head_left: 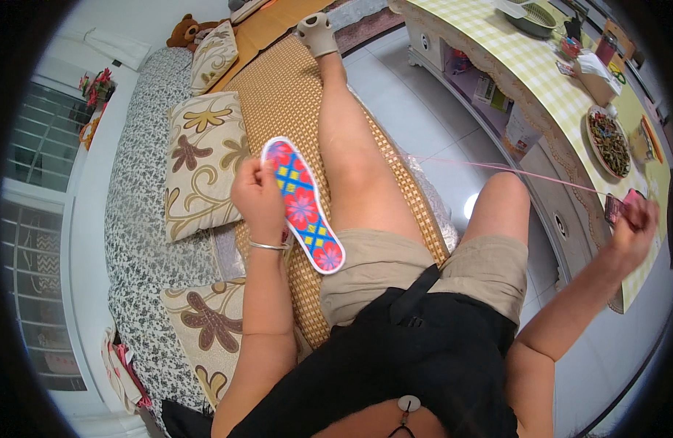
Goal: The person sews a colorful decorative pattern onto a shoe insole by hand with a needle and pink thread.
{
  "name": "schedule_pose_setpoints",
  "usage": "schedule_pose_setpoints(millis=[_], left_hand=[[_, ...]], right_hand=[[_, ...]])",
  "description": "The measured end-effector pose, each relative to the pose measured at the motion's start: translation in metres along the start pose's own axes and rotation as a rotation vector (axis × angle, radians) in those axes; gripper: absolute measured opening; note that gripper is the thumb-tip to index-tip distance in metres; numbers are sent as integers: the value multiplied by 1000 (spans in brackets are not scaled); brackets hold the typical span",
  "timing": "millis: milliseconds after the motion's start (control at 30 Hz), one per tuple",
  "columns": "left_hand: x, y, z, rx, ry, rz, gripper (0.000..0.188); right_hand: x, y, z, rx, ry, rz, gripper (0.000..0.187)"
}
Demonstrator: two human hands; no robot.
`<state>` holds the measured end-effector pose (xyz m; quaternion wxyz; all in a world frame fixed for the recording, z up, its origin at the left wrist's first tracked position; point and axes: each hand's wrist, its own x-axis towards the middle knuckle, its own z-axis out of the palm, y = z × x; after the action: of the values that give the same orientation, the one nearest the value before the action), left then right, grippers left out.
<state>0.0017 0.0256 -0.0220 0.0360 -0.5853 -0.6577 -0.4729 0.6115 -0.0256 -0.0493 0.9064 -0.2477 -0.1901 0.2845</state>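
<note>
A shoe insole with pink flowers, blue bands, yellow squares and a white rim is held slantwise over the sofa, beside my bare left thigh. My left hand, a bangle at the wrist, is closed on its upper left edge. Far out to the right, my right hand is closed and raised by the table edge. A pink thread stretches taut from the right hand leftward above my knees, fading toward the insole. Small dark and pink pieces show at the right fingers; no needle can be made out.
I sit on a sofa with a woven mat. Patterned cushions line its back. On the right, a low table under a checked cloth carries a filled oval dish, a tissue box and a green basket.
</note>
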Motion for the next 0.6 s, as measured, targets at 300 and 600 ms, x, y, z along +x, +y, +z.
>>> schedule_pose_setpoints(millis=[300,600], left_hand=[[-38,51,16,-402,-157,-170,12],[-57,105,11,-740,-329,-182,8]], right_hand=[[-135,82,132,-515,-182,10,18],[-242,142,204,-718,-982,-344,16]])
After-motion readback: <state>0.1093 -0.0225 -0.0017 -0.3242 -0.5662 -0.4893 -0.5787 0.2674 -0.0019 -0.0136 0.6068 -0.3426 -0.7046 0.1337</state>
